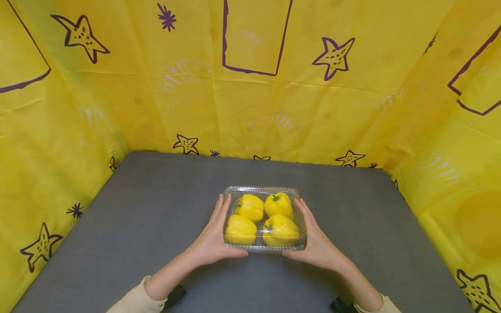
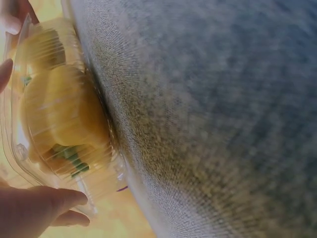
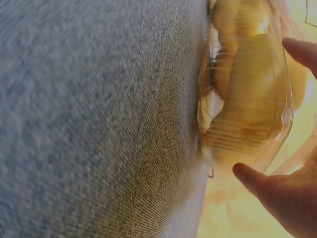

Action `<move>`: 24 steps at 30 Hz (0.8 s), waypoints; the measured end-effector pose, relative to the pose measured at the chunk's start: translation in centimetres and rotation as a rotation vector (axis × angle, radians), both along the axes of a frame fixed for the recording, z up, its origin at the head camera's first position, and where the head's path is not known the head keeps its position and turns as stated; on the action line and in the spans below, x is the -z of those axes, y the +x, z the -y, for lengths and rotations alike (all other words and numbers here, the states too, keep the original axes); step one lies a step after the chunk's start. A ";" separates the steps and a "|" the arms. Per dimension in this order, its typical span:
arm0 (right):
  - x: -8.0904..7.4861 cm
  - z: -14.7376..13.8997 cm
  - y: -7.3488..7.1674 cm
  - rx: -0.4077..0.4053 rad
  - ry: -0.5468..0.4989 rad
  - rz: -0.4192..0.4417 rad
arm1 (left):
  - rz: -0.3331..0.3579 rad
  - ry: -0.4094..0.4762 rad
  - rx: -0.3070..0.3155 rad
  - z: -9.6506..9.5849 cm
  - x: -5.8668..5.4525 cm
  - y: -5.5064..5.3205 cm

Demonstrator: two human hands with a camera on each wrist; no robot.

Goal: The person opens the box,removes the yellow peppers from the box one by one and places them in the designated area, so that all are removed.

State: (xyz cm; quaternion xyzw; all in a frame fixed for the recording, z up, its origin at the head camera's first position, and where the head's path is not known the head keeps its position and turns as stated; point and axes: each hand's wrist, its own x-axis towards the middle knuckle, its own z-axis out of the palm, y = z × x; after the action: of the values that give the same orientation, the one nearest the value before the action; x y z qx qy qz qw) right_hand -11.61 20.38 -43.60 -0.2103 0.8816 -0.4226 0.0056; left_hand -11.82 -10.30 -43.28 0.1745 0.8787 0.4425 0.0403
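A clear plastic clamshell container (image 1: 260, 189) with a ribbed rim is at the middle of the grey table. Several yellow bell peppers (image 1: 251, 208) with green stems lie inside it in two rows. My left hand (image 1: 211, 239) grips the container's left side, thumb along the near edge and fingers up the side. On the right side my right hand (image 1: 316, 241) holds it the same way. In the left wrist view a green pepper stem (image 2: 74, 157) shows through the wall, whose underside is right at the tabletop. The right wrist view has fingertips at the lid's rim.
The grey cloth-covered table (image 1: 168, 187) spreads around the container on all sides. Yellow fabric (image 1: 250, 100) printed with starfish and fish bones hangs along its back, left and right edges. Light sleeves (image 1: 138, 299) and dark wrist straps show at the bottom.
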 end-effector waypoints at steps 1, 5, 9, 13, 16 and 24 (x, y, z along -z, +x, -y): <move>0.0 0.0 0.0 0.004 0.005 -0.009 | -0.005 -0.007 -0.005 -0.1 0.0 0.0; 0.1 0.1 0.0 0.020 0.015 -0.028 | -0.033 -0.035 -0.029 -0.3 0.0 0.0; 0.1 0.4 0.1 0.035 0.025 -0.043 | -0.087 -0.086 -0.065 -0.7 -0.1 0.1; 0.1 0.6 0.1 0.047 0.031 -0.057 | -0.141 -0.136 -0.106 -1.0 -0.1 0.2; 0.1 0.7 0.2 0.062 0.041 -0.063 | -0.169 -0.170 -0.133 -1.2 -0.1 0.2; -0.2 1.1 0.2 0.103 0.068 -0.071 | -0.247 -0.237 -0.178 -1.9 -0.2 0.1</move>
State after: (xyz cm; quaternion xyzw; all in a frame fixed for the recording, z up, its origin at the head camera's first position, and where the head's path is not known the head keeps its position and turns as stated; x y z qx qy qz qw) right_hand -11.38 19.31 -43.41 -0.1792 0.9046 -0.3846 -0.0403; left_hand -11.68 -8.40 -43.07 0.1428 0.9348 0.3132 -0.0869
